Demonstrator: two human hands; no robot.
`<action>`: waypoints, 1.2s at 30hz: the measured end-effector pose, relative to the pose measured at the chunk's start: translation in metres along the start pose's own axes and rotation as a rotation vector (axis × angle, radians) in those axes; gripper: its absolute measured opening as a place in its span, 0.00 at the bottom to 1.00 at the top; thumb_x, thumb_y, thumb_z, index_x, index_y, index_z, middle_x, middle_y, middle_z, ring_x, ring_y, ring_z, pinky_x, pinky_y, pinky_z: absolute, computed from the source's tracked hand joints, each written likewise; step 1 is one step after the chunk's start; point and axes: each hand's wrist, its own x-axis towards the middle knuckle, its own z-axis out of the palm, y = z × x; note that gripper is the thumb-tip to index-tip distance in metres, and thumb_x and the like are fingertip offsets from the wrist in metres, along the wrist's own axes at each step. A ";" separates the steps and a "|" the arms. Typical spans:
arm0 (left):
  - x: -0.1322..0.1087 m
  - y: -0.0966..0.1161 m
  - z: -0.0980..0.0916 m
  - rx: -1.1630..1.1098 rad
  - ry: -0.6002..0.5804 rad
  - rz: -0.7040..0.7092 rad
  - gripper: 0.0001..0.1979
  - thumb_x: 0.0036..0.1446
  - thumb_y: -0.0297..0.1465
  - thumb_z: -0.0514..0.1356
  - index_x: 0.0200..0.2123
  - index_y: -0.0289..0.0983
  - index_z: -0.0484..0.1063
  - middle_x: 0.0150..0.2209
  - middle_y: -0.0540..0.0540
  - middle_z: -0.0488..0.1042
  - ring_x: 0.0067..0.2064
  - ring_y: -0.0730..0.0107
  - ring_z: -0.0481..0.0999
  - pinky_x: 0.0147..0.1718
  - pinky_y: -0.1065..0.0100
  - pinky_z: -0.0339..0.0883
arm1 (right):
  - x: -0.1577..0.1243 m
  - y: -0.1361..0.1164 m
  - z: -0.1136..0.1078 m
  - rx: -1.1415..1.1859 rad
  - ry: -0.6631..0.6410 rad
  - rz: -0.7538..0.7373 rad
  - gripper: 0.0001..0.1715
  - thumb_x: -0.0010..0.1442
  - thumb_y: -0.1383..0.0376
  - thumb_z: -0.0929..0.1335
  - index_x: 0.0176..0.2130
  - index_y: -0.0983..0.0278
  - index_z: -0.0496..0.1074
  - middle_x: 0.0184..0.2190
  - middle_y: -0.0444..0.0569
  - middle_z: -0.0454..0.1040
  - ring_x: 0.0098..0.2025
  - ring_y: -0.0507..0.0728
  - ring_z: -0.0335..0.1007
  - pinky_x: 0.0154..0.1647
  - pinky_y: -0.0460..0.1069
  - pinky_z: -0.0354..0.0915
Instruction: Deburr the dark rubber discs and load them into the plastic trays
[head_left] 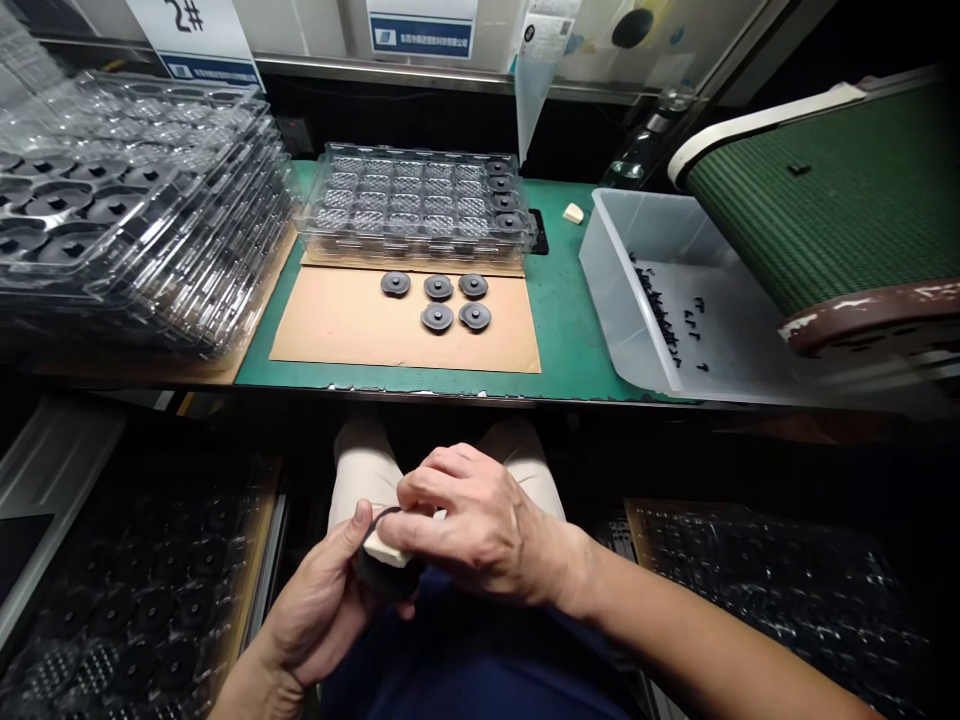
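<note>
The left hand (322, 600), curled shut around a round black rubber disc (379, 578), sits low over the lap, nearer than the green counter (562, 320); the right hand (480, 525) pinches a small cream block (384, 549) against the disc.

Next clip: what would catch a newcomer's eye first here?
Low in the middle, the left hand cups a dark round part while the right hand holds a pale block against it. Beyond them, five dark discs lie on a cardboard sheet, with a green conveyor belt at far right.
</note>
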 end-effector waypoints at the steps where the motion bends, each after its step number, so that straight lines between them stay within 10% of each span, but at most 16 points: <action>1: 0.000 0.000 0.002 -0.033 0.012 0.007 0.19 0.66 0.43 0.64 0.45 0.33 0.84 0.39 0.39 0.83 0.35 0.62 0.80 0.30 0.62 0.81 | 0.000 0.000 0.001 -0.023 0.012 0.017 0.16 0.78 0.60 0.60 0.50 0.62 0.74 0.42 0.49 0.72 0.41 0.57 0.62 0.42 0.53 0.55; 6: 0.007 -0.003 0.002 -0.127 0.122 0.291 0.23 0.58 0.34 0.73 0.57 0.46 0.79 0.57 0.43 0.80 0.56 0.62 0.79 0.55 0.66 0.75 | 0.002 -0.011 0.008 0.200 0.030 0.545 0.18 0.71 0.63 0.64 0.29 0.64 0.63 0.24 0.42 0.62 0.26 0.50 0.53 0.29 0.49 0.48; 10: 0.012 -0.008 0.004 0.029 0.167 0.451 0.31 0.48 0.24 0.77 0.55 0.47 0.81 0.54 0.45 0.82 0.54 0.64 0.81 0.52 0.73 0.75 | 0.013 -0.025 0.010 0.461 0.031 0.741 0.19 0.72 0.61 0.66 0.29 0.64 0.63 0.24 0.39 0.62 0.25 0.48 0.54 0.26 0.47 0.47; 18: -0.004 0.005 0.016 0.081 0.243 0.694 0.30 0.44 0.23 0.78 0.52 0.48 0.83 0.52 0.46 0.83 0.54 0.58 0.82 0.50 0.71 0.77 | 0.018 -0.026 0.003 0.176 0.119 0.511 0.17 0.68 0.64 0.65 0.29 0.63 0.57 0.27 0.42 0.60 0.29 0.51 0.54 0.32 0.50 0.49; 32: -0.011 0.000 -0.014 0.118 0.022 0.289 0.31 0.51 0.33 0.76 0.59 0.43 0.79 0.59 0.38 0.79 0.60 0.48 0.78 0.56 0.65 0.74 | 0.015 -0.008 -0.004 -0.120 -0.022 0.155 0.13 0.76 0.61 0.64 0.39 0.65 0.69 0.35 0.48 0.69 0.37 0.56 0.60 0.38 0.53 0.54; 36: -0.008 -0.002 -0.007 0.038 0.016 0.288 0.30 0.56 0.31 0.73 0.62 0.47 0.76 0.63 0.41 0.76 0.63 0.49 0.75 0.58 0.63 0.72 | 0.011 -0.001 -0.002 0.167 0.177 0.208 0.11 0.77 0.63 0.63 0.55 0.64 0.69 0.42 0.49 0.74 0.41 0.55 0.69 0.44 0.50 0.63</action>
